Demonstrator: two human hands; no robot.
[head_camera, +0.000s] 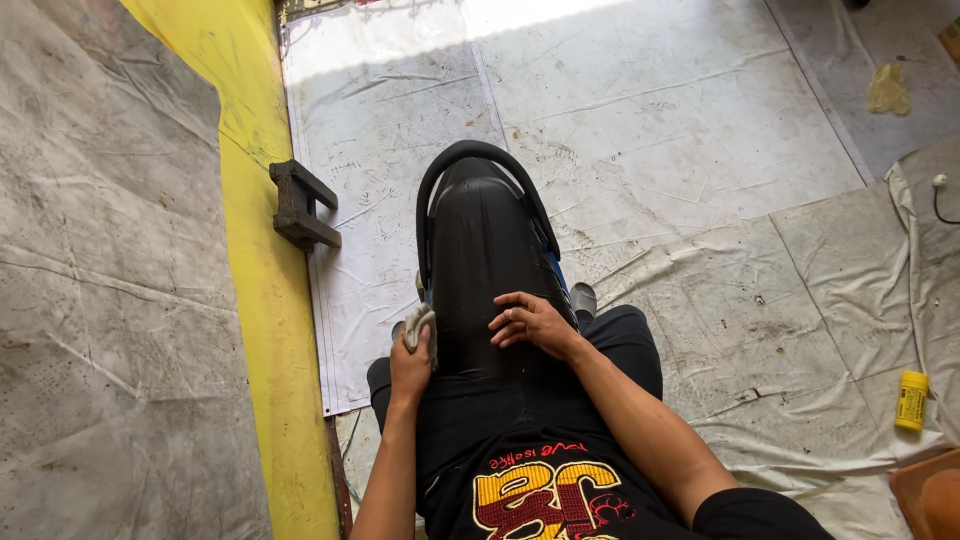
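Left hand (412, 362): fingers curled tight around a small grey rag (419, 324), pressed to the left edge of a black seat (488, 270). Most of the rag is bunched inside the fist; only its upper fold shows.

Right hand (531, 323): loosely spread, palm down, fingertips bent and resting flat on top of the seat at its near end. It holds nothing. The two hands are apart, one on each side of the seat.

Black seat: long, glossy, narrowing toward the far end, where a curved black grab rail (470, 152) loops around it. It stands at centre frame, between the person's legs. Its near end is covered by the hands and the dark trousers. A strip of blue shows under its right edge; what it belongs to cannot be made out.

Person: black shirt with a yellow and red print, cut off by the near edge of the frame.

Floor covering (680, 120): pale, dirty, creased sheets, sunlit at the far end.

Left: a yellow strip of floor (262, 280) with a dark wooden block (300, 204) lying at its edge; beyond it another grey sheet.

Right, near: a small yellow bottle (911, 400) lying on the sheets, well apart from the hands. An orange-brown item at the near right corner is cut off and unclear.
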